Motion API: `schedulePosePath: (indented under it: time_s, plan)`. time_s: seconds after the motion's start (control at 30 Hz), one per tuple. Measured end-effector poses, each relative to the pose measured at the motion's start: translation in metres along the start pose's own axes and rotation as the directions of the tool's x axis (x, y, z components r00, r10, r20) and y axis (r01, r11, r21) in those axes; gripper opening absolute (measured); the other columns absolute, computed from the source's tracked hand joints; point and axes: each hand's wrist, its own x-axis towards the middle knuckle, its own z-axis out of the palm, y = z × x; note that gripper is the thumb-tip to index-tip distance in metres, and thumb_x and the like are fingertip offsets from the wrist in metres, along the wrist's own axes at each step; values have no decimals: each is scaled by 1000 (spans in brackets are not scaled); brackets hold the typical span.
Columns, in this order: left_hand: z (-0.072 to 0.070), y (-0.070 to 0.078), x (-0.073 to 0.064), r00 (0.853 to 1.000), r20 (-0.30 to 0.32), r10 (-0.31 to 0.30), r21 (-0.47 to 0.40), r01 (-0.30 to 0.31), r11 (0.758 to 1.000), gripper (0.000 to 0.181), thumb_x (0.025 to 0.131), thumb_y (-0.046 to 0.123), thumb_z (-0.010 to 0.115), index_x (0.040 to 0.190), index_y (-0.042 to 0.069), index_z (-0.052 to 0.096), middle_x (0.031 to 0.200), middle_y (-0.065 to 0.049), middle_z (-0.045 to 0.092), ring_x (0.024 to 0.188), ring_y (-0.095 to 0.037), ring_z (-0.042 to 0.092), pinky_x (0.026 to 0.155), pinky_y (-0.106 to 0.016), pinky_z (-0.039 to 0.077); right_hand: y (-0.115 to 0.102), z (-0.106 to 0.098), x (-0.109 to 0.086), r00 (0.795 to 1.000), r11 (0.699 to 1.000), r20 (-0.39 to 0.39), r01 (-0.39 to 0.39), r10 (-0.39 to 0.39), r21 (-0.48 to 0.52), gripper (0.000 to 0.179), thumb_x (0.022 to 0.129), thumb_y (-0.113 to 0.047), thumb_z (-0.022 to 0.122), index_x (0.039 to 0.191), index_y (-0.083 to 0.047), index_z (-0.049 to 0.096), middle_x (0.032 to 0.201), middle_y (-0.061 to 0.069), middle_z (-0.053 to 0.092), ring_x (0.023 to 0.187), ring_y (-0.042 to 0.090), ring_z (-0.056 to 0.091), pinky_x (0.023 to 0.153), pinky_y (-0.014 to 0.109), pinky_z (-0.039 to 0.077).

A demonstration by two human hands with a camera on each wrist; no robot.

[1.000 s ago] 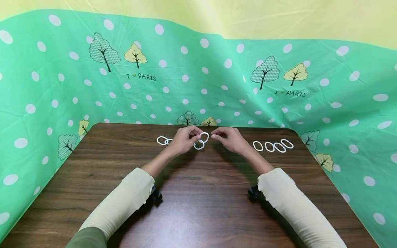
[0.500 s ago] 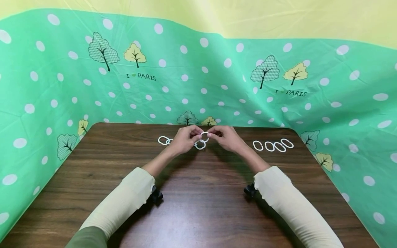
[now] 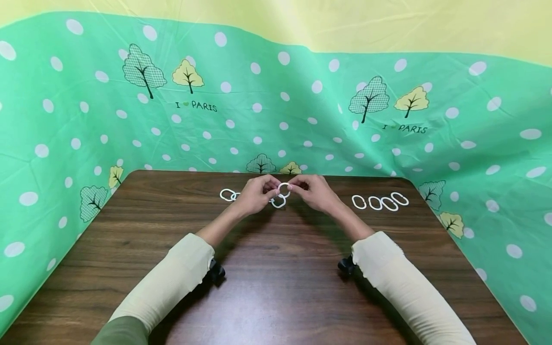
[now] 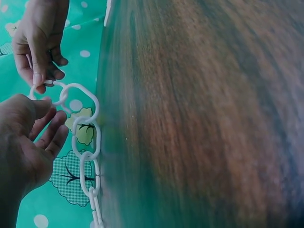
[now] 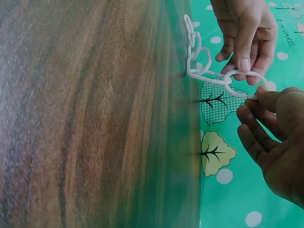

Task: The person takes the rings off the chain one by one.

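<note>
My left hand (image 3: 257, 194) and right hand (image 3: 316, 192) meet over the far part of the table. Between them is a white plastic chain link (image 3: 283, 184). Thumb and fingers of each hand pinch it, one hand at either side. In the right wrist view this end link (image 5: 256, 73) passes through a neighbouring link (image 5: 206, 80). From there a chain of joined white links (image 4: 98, 140) trails along the table edge, as the left wrist view shows. Part of the chain is hidden behind the left hand in the head view; its other end (image 3: 221, 196) comes out on the left.
Several white links (image 3: 353, 203) lie in a row on the right of the brown wooden table (image 3: 276, 297), some touching or overlapping. A green dotted cloth (image 3: 276, 105) with printed trees hangs close behind the table's far edge. Each wrist carries a black camera (image 3: 217, 272).
My right hand has moved left from a small gap beside the end link and now pinches it. The left hand keeps its hold, with the link tilted slightly. Over the last half second little moves.
</note>
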Motion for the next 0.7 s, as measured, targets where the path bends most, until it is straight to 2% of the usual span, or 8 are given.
schedulePosePath:
  time_s: [0.23, 0.47, 0.7]
  plan:
    - [-2, -4, -2, 999, 30, -44, 10, 44, 999, 24, 104, 8, 81, 126, 0, 76, 117, -16, 83, 111, -31, 79, 106, -46, 62, 0, 0, 0, 1000, 1000, 1, -15, 15, 10, 23, 111, -21, 75, 121, -3, 84, 108, 21, 83, 89, 32, 65, 77, 33, 48]
    - [-3, -7, -1, 992, 74, -99, 140, 87, 986, 31, 103, 17, 85, 129, 3, 78, 131, -16, 82, 131, -33, 75, 120, -50, 55, 0, 0, -2, 1000, 1000, -4, -26, 26, 10, 23, 112, -23, 74, 121, -5, 84, 106, 20, 82, 86, 25, 62, 76, 33, 48]
    - [-1, -12, 0, 987, 90, -134, 188, 115, 975, 24, 103, 17, 84, 123, 3, 82, 127, -14, 84, 128, -33, 76, 116, -50, 57, 1, 0, -2, 1000, 999, -5, -28, 28, 16, 23, 112, -22, 74, 122, -4, 84, 105, 21, 81, 85, 26, 62, 75, 33, 47]
